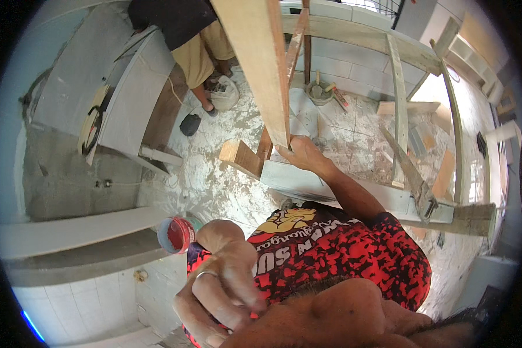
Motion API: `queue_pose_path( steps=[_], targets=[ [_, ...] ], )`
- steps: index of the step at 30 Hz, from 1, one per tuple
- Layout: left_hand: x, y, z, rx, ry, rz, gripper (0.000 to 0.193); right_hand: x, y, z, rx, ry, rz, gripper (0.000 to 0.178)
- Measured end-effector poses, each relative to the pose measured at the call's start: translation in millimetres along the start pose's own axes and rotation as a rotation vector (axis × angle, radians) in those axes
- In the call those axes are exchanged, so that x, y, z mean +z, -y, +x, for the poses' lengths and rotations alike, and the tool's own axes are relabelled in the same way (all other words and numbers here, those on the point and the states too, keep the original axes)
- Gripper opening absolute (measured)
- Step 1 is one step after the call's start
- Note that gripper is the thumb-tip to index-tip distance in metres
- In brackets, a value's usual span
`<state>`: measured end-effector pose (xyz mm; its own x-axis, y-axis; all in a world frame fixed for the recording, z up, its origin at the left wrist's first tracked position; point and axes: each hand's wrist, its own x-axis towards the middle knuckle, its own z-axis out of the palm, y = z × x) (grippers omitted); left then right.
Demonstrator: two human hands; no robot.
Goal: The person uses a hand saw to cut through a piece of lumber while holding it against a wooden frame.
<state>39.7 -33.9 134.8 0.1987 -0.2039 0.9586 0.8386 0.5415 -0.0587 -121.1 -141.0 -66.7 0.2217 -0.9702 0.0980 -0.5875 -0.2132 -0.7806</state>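
Note:
A long wooden board [261, 64] rises from the middle toward the top edge. My right hand [305, 155] is closed round its lower end, with the arm stretched out to the right of my body. My left hand [223, 278], with a ring on one finger, is raised close at the lower middle. Its fingers are curled; whether they hold something is hidden. A short wooden block [240, 158] sits left of my right hand, and a pale plank [296, 180] lies just below it. A handsaw [409, 168] rests on the wood frame at the right.
Another person [194, 52] in a dark top and tan shorts stands at the upper left, beside a white sack [223, 93]. A red bucket [177, 235] is near my left arm. A mixing tub [321, 91] with tools stands farther off. Timber rails [365, 35] surround the right side.

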Motion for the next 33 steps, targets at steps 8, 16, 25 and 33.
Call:
queue_pose_path(
  steps=[8,16,25,33],
  targets=[
    [21.4,17.6,-19.4,-0.065,0.07,-0.123,0.015,-12.7,-20.4,-18.6,0.04,0.006,0.035,0.036],
    [25.3,18.9,-32.8,-0.114,0.139,-0.11,0.018,-13.5,-38.8,-28.8,0.003,-0.036,0.086,0.034],
    [-31.1,6.8,-15.4,-0.157,0.262,0.042,0.022,-17.1,-34.2,-23.4,0.126,-0.063,0.137,0.035],
    [-212.4,-57.7,-66.4,-0.594,-0.397,0.465,0.023,6.2,-39.9,1.9,0.16,-0.139,0.101,0.035]
  ],
)
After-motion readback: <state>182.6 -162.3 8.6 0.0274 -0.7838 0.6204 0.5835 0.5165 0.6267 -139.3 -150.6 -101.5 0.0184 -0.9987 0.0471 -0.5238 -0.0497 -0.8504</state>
